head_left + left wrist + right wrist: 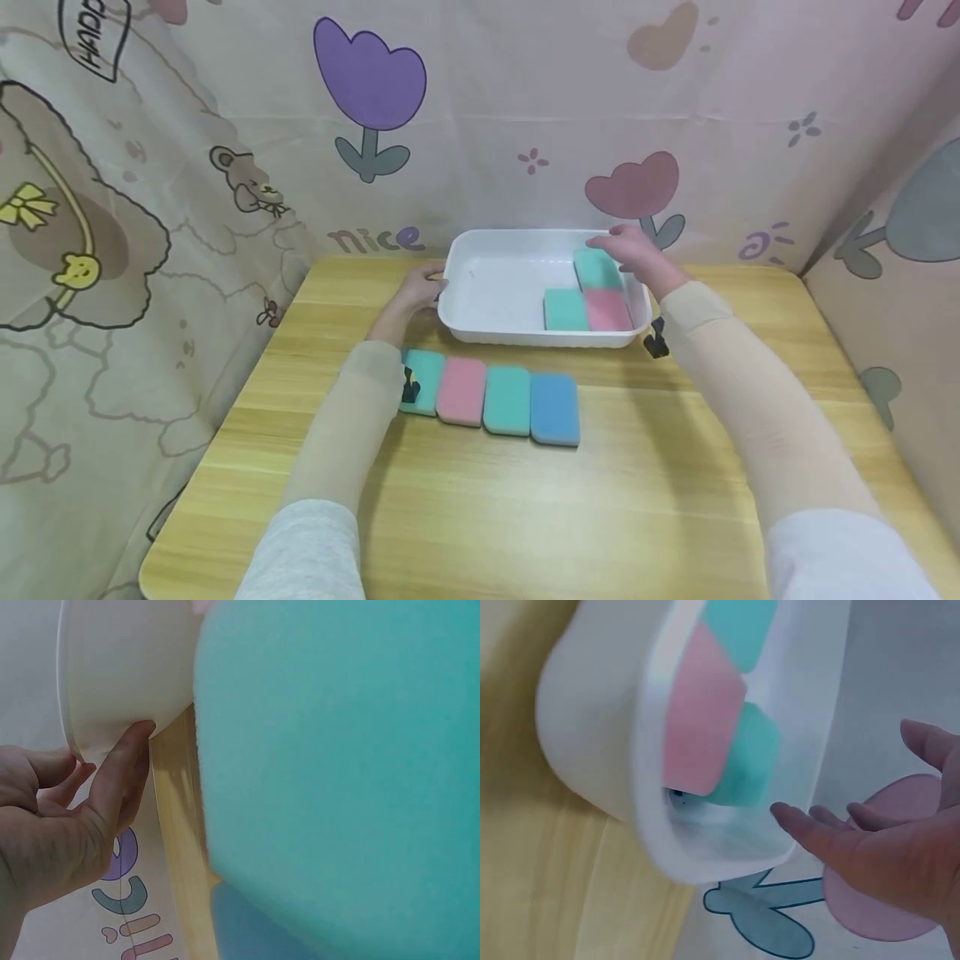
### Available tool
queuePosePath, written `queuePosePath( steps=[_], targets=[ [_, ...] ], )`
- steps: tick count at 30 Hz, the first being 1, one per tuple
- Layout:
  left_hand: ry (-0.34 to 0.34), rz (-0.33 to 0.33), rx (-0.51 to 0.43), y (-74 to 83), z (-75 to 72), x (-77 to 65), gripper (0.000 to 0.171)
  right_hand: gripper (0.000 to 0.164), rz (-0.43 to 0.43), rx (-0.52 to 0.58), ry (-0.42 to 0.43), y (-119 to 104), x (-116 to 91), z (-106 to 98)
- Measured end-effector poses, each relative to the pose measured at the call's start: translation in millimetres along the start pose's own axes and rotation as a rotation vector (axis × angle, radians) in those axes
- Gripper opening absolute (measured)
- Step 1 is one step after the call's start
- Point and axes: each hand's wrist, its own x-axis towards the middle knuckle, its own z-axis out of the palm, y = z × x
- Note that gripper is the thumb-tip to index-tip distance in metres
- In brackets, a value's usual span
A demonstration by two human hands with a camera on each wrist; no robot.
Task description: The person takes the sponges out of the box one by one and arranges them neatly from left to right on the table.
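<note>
A white plastic tray (495, 337) stands at the back of the table. My left hand (420, 289) pinches its left end, thumb at the rim and fingers against the outer wall in the left wrist view. Over the tray's back right corner is my right hand (633, 250), fingers spread and holding nothing. Just below it, a teal sponge (597, 268) lies in the tray's right end, next to a pink sponge (607, 310) and another teal sponge (566, 310). In the right wrist view, the fingertips (784, 814) come close to the far teal sponge (750, 765).
In front of the tray, a row of sponges lies on the wooden table (480, 517): teal (426, 379), pink (461, 392), teal (507, 400) and blue (555, 408). My left forearm overlaps the row's left end. A printed curtain (487, 108) hangs right behind the tray.
</note>
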Motion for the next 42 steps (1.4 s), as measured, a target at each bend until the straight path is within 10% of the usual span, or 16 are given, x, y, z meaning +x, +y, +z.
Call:
queuePosePath(
  steps=[14,42],
  targets=[
    [-0.010,-0.004,-0.005,-1.2,1.7,2.0,0.051,0.074,0.149,-0.085,-0.021,17.0,31.9,11.9],
    [-0.064,-0.056,0.062,-3.5,-7.6,1.1,0.049,0.061,0.106,-0.356,-0.071,15.3,46.8,27.1]
  ],
)
